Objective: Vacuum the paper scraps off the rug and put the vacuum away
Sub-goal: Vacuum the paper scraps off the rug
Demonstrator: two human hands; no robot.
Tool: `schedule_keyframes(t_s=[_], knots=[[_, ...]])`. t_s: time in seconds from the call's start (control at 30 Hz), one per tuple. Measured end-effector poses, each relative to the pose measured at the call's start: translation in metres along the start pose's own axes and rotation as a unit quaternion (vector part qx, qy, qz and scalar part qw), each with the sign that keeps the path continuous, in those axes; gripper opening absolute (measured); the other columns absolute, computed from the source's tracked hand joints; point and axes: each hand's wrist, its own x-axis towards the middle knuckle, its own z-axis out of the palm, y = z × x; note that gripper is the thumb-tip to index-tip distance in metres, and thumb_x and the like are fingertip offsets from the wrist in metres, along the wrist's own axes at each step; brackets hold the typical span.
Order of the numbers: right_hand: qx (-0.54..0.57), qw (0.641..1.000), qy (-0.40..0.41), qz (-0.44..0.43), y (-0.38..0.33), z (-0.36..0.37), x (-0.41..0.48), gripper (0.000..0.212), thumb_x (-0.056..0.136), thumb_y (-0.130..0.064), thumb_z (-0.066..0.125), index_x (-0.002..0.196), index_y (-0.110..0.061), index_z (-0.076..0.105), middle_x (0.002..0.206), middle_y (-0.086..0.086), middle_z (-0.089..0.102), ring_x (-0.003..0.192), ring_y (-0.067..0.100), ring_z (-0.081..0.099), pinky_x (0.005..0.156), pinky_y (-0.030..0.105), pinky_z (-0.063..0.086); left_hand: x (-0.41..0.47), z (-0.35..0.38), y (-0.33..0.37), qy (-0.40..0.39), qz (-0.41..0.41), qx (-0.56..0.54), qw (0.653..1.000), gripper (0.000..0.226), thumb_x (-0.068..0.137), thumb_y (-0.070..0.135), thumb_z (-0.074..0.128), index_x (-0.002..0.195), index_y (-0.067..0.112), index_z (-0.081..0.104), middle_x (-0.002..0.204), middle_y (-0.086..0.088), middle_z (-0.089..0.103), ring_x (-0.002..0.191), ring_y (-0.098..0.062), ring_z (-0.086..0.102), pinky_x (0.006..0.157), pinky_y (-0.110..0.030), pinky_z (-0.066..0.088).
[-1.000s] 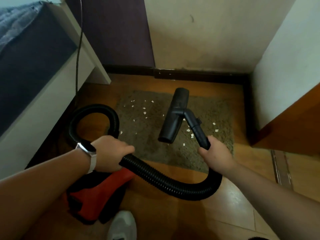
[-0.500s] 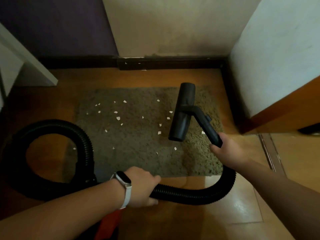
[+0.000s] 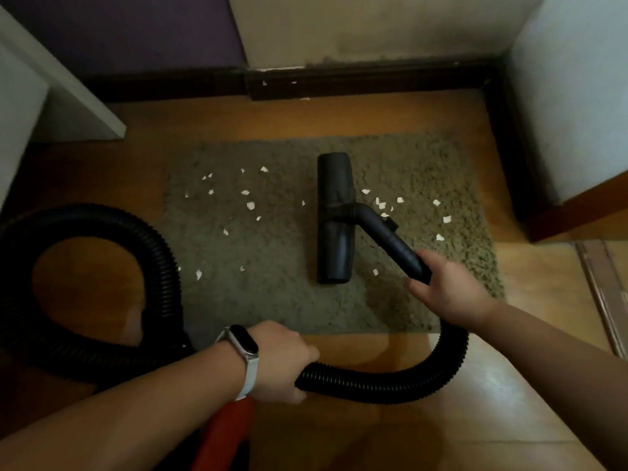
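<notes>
Two hands on the vacuum here, both closed round a part of it. The left hand (image 3: 282, 362), watch (image 3: 243, 345) on the wrist, has its fingers curled round the ribbed black hose (image 3: 390, 385) near the bottom middle. The right hand (image 3: 448, 290) grips the near end of the stiff black tube (image 3: 390, 237).

That tube slants away to the far left and joins the floor head (image 3: 334, 219) about halfway along its right side. The head is on the rug (image 3: 272, 300), a bit right of centre. Its long axis runs near to far, one end pointing at the far wall and the other back at the person. Can't tell if it's pressed into the pile or just above it.

White paper scraps (image 3: 250, 205) lie on both sides of the head, more on the left. The hose sags in a U between the hands over the wooden floor (image 3: 475, 402), then curls into a big loop on the left. A bit of the red vacuum body (image 3: 227, 433) shows under the left wrist.
</notes>
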Motion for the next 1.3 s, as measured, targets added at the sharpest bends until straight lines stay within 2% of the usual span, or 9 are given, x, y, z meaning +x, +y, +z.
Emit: schedule_keyframes(t_s=[0.13, 0.3, 0.5, 0.67, 0.83, 0.9, 1.03, 1.17, 1.3], knots=[[0.008, 1.0, -0.006, -0.015, -0.015, 0.013, 0.007, 0.021, 0.089, -0.025, 0.067, 0.106, -0.026, 0.054, 0.077, 0.0, 0.063, 0.066, 0.017, 0.061, 0.06, 0.033, 0.047, -0.023, 0.016, -0.01, 0.029, -0.04, -0.05, 0.998, 0.028, 0.085, 0.052, 0.057, 0.099, 0.029, 0.054, 0.076, 0.01, 0.05, 0.068, -0.013, 0.052, 0.057, -0.029, 0.038], [0.023, 0.999, -0.004, -0.04, -0.045, 0.032, 0.021, 0.019, 0.087, -0.024, 0.067, 0.099, -0.028, 0.052, 0.071, -0.004, 0.058, 0.061, 0.012, 0.058, 0.05, 0.027, 0.038, -0.056, 0.041, -0.026, 0.045, -0.09, -0.101, 0.99, 0.027, 0.084, 0.057, 0.057, 0.093, 0.032, 0.052, 0.072, 0.012, 0.048, 0.062, -0.005, 0.046, 0.054, -0.027, 0.036], [0.015, 0.993, -0.06, -0.096, -0.105, 0.062, 0.032, 0.023, 0.088, -0.022, 0.064, 0.109, -0.024, 0.055, 0.078, -0.002, 0.061, 0.067, 0.014, 0.061, 0.06, 0.033, 0.046, -0.103, 0.072, -0.043, 0.037, -0.14, -0.138, 0.98, 0.024, 0.083, 0.057, 0.056, 0.092, 0.035, 0.051, 0.077, 0.012, 0.055, 0.068, -0.006, 0.055, 0.065, -0.032, 0.052], [-0.014, 0.987, -0.098, -0.126, -0.149, 0.084, 0.042, 0.023, 0.09, -0.025, 0.063, 0.111, -0.026, 0.054, 0.082, -0.004, 0.062, 0.071, 0.013, 0.062, 0.063, 0.032, 0.048, -0.128, 0.087, -0.058, 0.035, -0.17, -0.128, 0.977, 0.018, 0.085, 0.047, 0.056, 0.088, 0.034, 0.045, 0.073, 0.013, 0.048, 0.065, -0.007, 0.049, 0.064, -0.031, 0.05], [-0.063, 0.983, -0.118, -0.127, -0.178, 0.087, 0.059, 0.023, 0.088, -0.026, 0.063, 0.109, -0.026, 0.055, 0.082, -0.002, 0.062, 0.071, 0.016, 0.062, 0.061, 0.031, 0.047, -0.125, 0.091, -0.054, 0.085, -0.172, -0.124, 0.974, 0.022, 0.087, 0.033, 0.054, 0.107, 0.026, 0.046, 0.089, 0.006, 0.057, 0.073, -0.017, 0.054, 0.063, -0.034, 0.045], [-0.084, 0.982, -0.119, -0.123, -0.188, 0.08, 0.067, 0.022, 0.088, -0.027, 0.063, 0.108, -0.024, 0.056, 0.082, -0.001, 0.062, 0.073, 0.019, 0.063, 0.063, 0.032, 0.048, -0.126, 0.089, -0.057, 0.116, -0.173, -0.127, 0.97, 0.023, 0.09, 0.042, 0.054, 0.106, 0.027, 0.047, 0.093, 0.006, 0.061, 0.077, -0.018, 0.059, 0.065, -0.035, 0.049], [-0.099, 0.978, -0.128, -0.134, -0.204, 0.063, 0.085, 0.017, 0.087, -0.028, 0.065, 0.102, -0.023, 0.057, 0.076, -0.001, 0.061, 0.065, 0.015, 0.06, 0.053, 0.027, 0.041, -0.134, 0.078, -0.071, 0.185, -0.197, -0.149, 0.951, 0.04, 0.086, 0.073, 0.045, 0.089, 0.033, 0.042, 0.08, 0.012, 0.056, 0.068, -0.01, 0.056, 0.059, -0.031, 0.049], [-0.121, 0.97, -0.095, -0.188, -0.214, 0.057, 0.105, 0.014, 0.09, -0.03, 0.062, 0.098, -0.025, 0.052, 0.073, -0.001, 0.06, 0.063, 0.019, 0.06, 0.052, 0.029, 0.041, -0.131, 0.072, -0.077, 0.256, -0.229, -0.14, 0.929, 0.049, 0.083, 0.081, 0.035, 0.092, 0.034, 0.044, 0.081, 0.013, 0.057, 0.071, -0.006, 0.057, 0.058, -0.024, 0.044], [-0.223, 0.945, -0.068, -0.23, -0.231, 0.062, 0.108, 0.018, 0.094, -0.036, 0.056, 0.103, -0.027, 0.042, 0.075, -0.004, 0.056, 0.062, 0.018, 0.058, 0.053, 0.031, 0.047, -0.134, 0.071, -0.068, 0.281, -0.257, -0.113, 0.918, 0.052, 0.085, 0.08, 0.032, 0.099, 0.033, 0.048, 0.079, 0.013, 0.054, 0.067, -0.008, 0.055, 0.054, -0.025, 0.039]])
